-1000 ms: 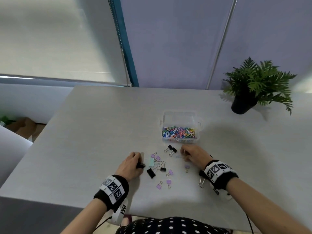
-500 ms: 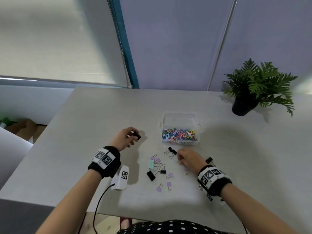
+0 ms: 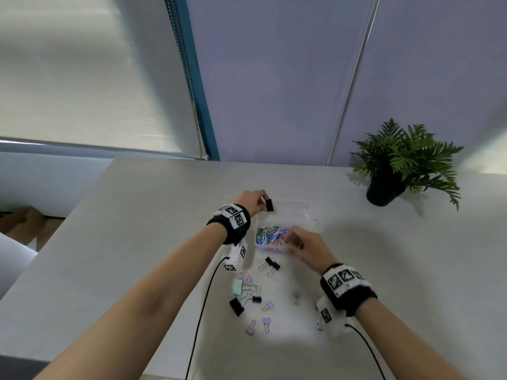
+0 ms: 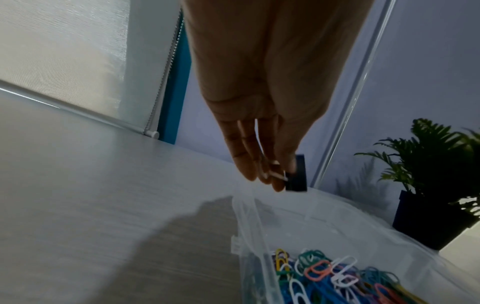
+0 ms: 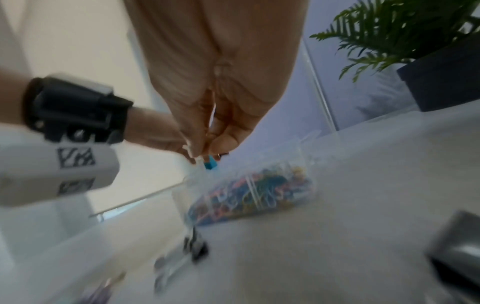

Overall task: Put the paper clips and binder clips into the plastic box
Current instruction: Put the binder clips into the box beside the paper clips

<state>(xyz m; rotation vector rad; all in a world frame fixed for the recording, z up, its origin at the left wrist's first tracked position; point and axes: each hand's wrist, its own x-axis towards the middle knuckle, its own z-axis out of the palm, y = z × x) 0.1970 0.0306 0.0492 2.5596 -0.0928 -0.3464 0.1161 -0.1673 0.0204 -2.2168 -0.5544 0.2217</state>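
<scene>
While the left hand's fingers pinch a black clip by its wire handles, it hangs just over the far left corner of the box. The left wrist view shows the same clip dangling beside the fingertips, above the clear box wall.

The right hand is curled over the near right part of the box, fingers pinched narrow on something small; a bit of blue shows below the fingertips, but that view is blurred and I cannot tell what it is.

The box sits open near the middle of the tabletop, with coloured paper clips heaped in its near half. The far half looks clear from here.

Between the box and the near edge lie the loose binder clips: two black ones just in front of the box, then a scatter of purple, mint and black ones, and a single purple one apart to the right.

A plant stands at the far right corner of the tabletop.
</scene>
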